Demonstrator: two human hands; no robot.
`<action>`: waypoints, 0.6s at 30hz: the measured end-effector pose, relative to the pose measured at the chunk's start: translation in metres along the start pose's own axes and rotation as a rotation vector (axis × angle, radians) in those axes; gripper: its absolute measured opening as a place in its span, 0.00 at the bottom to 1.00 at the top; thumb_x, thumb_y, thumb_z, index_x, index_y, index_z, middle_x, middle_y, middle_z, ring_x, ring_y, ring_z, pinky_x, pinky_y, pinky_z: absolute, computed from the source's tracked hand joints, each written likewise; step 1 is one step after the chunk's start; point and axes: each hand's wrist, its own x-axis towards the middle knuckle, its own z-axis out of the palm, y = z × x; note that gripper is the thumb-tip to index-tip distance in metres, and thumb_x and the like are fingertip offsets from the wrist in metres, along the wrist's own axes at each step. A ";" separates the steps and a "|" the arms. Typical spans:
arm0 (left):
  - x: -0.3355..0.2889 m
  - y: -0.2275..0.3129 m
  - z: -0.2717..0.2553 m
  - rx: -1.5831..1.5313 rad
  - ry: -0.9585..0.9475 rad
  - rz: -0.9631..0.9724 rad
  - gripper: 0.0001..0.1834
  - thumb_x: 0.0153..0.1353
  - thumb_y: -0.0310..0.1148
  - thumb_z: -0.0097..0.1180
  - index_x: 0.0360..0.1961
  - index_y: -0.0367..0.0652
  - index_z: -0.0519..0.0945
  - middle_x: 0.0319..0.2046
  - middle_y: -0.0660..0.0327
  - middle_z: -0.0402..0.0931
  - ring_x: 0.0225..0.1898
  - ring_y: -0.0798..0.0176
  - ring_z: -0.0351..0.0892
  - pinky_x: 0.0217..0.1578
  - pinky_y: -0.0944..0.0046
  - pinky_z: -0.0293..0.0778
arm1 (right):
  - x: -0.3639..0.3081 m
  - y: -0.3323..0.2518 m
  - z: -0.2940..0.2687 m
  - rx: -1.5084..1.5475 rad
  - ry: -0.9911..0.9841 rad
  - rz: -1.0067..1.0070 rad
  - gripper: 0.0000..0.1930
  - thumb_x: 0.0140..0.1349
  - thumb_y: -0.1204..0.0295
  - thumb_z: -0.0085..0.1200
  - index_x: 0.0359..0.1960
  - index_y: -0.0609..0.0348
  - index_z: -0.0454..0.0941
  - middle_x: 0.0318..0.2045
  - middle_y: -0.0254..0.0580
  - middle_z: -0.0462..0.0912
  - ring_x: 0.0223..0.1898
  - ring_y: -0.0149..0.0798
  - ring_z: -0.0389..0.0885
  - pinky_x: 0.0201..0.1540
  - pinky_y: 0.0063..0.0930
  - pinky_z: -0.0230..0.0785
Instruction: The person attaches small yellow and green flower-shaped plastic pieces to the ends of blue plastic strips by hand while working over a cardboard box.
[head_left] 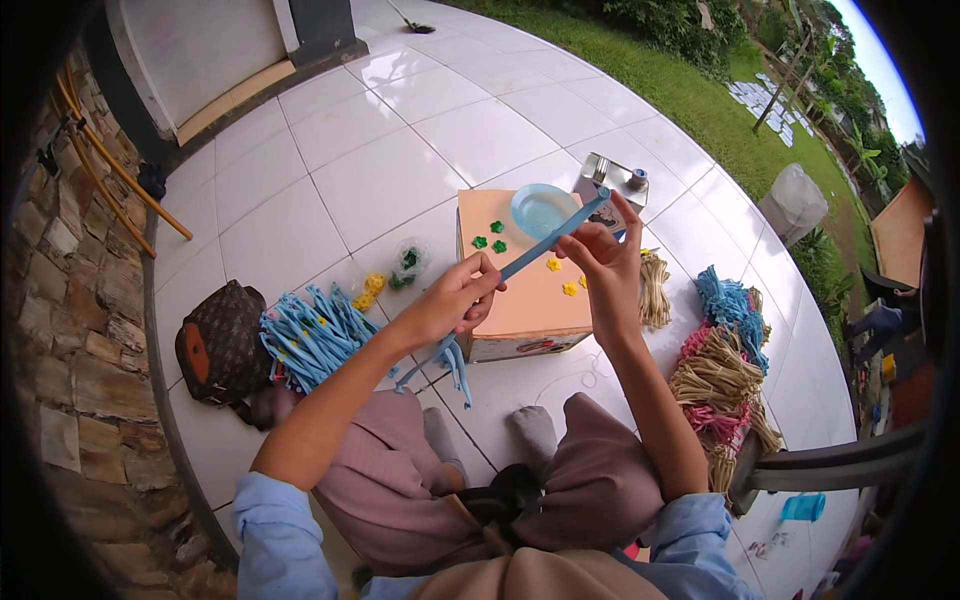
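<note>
My left hand (455,298) and my right hand (605,262) both hold one long blue craft stalk (535,250) stretched between them above a cardboard box (520,300). The left grips its lower part, where blue strips (455,362) dangle. The right pinches its upper end near a light blue plate (543,210). Small green (490,240) and yellow flower pieces (560,275) lie on the box top.
A pile of blue stalks (310,335) and a brown bag (220,345) lie to the left. Small bags of yellow and green bits (390,275) sit beside the box. Bundles of straw, pink and blue stalks (725,360) lie right; a metal can (612,180) stands behind.
</note>
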 end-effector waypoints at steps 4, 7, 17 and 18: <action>-0.001 -0.003 -0.008 0.009 -0.081 0.033 0.14 0.66 0.42 0.37 0.32 0.42 0.62 0.12 0.71 0.53 0.09 0.79 0.50 0.10 0.79 0.48 | -0.003 -0.019 0.005 -0.033 0.062 -0.260 0.34 0.56 0.80 0.52 0.59 0.59 0.42 0.32 0.47 0.79 0.37 0.35 0.78 0.41 0.24 0.70; -0.003 0.004 -0.006 0.003 -0.063 0.036 0.14 0.66 0.42 0.38 0.31 0.42 0.62 0.12 0.71 0.53 0.09 0.80 0.50 0.10 0.79 0.47 | -0.005 -0.028 0.008 0.003 0.043 -0.376 0.33 0.56 0.82 0.50 0.60 0.59 0.44 0.32 0.49 0.79 0.32 0.36 0.79 0.41 0.27 0.72; -0.026 0.032 -0.017 0.205 0.081 0.106 0.11 0.65 0.38 0.41 0.30 0.41 0.65 0.11 0.70 0.57 0.10 0.79 0.55 0.11 0.79 0.52 | -0.008 -0.030 0.016 0.039 -0.007 -0.416 0.33 0.56 0.82 0.50 0.59 0.60 0.45 0.31 0.50 0.80 0.32 0.38 0.80 0.40 0.28 0.73; -0.028 0.035 -0.016 0.318 0.155 0.090 0.12 0.65 0.38 0.41 0.29 0.40 0.67 0.11 0.70 0.59 0.10 0.78 0.58 0.11 0.79 0.54 | -0.007 -0.028 0.014 0.046 -0.020 -0.390 0.32 0.56 0.82 0.50 0.59 0.60 0.45 0.31 0.50 0.80 0.33 0.39 0.80 0.41 0.29 0.73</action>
